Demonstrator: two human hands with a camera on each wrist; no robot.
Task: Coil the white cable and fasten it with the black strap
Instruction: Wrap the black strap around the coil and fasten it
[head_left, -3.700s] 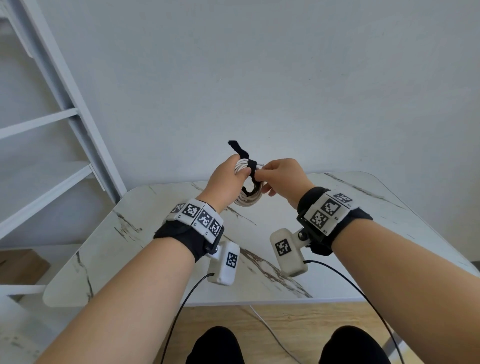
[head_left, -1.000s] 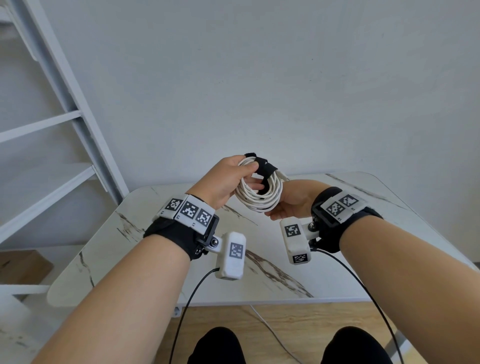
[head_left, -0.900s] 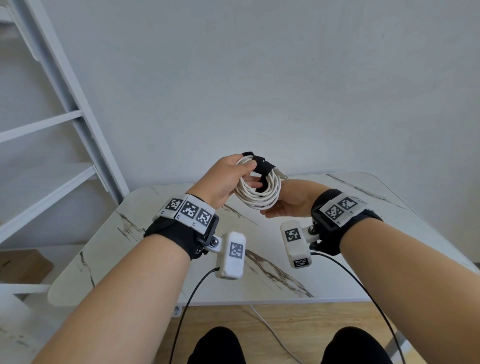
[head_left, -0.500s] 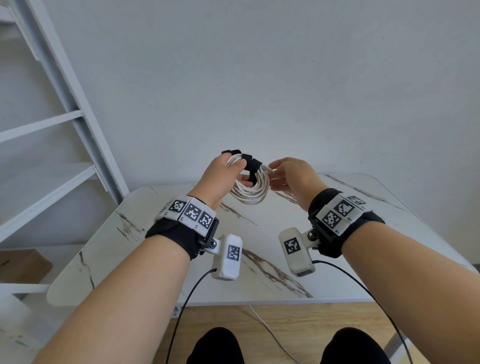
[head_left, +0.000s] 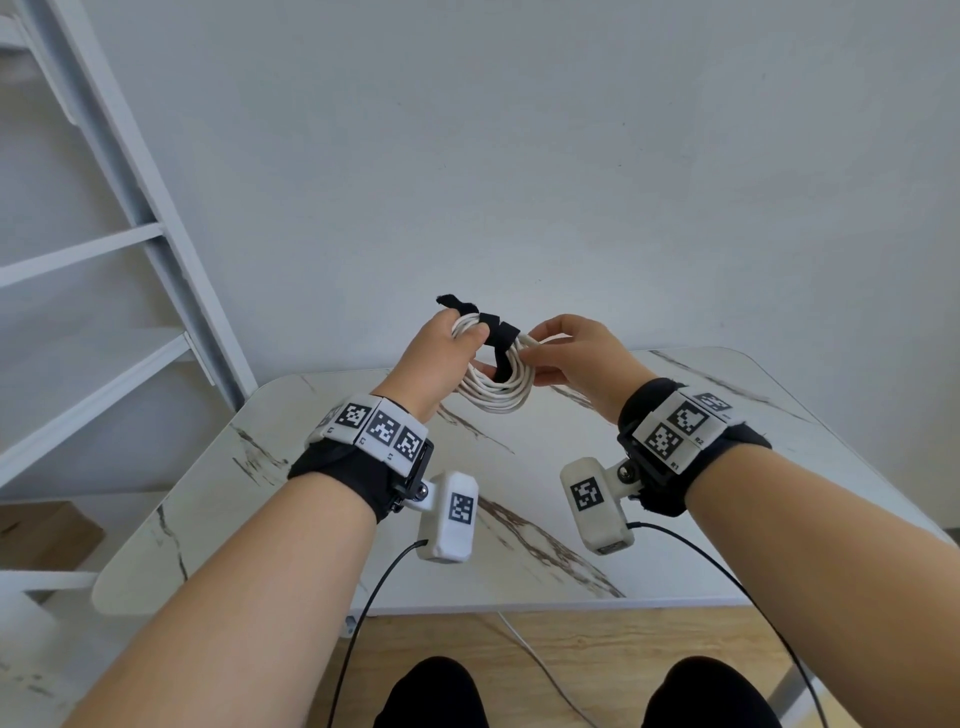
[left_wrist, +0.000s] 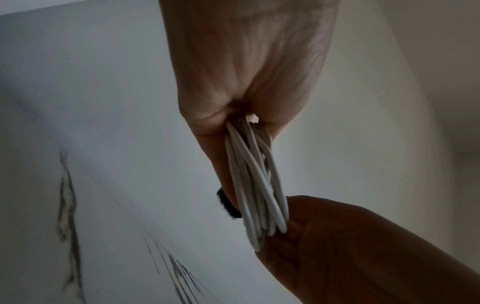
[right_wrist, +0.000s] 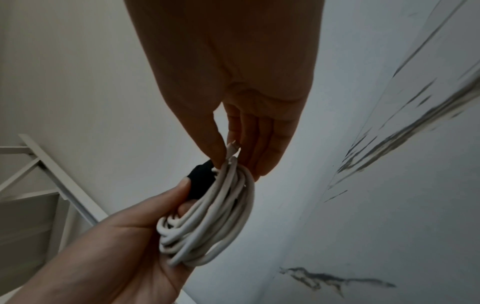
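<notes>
Above the marble-patterned table (head_left: 727, 467), your left hand (head_left: 441, 358) is still gripping the coiled white cable (head_left: 501, 395); your right hand (head_left: 582, 353), lifted from beneath, is now pinching it beside the black fabric strap (head_left: 501, 332).

The strap (head_left: 500, 338) passes behind the cable (head_left: 496, 389) and under the left hand (head_left: 441, 358), so how its ends meet cannot be told — only a dark edge of it (left_wrist: 228, 205) shows from the left wrist. The right hand's (right_wrist: 233, 82) thumb covers part of the cable's plug (right_wrist: 233, 149). The tabletop's (right_wrist: 389, 185) veins blur in both wrist views — the ladder (head_left: 130, 218) runs off the frame's left edge.
</notes>
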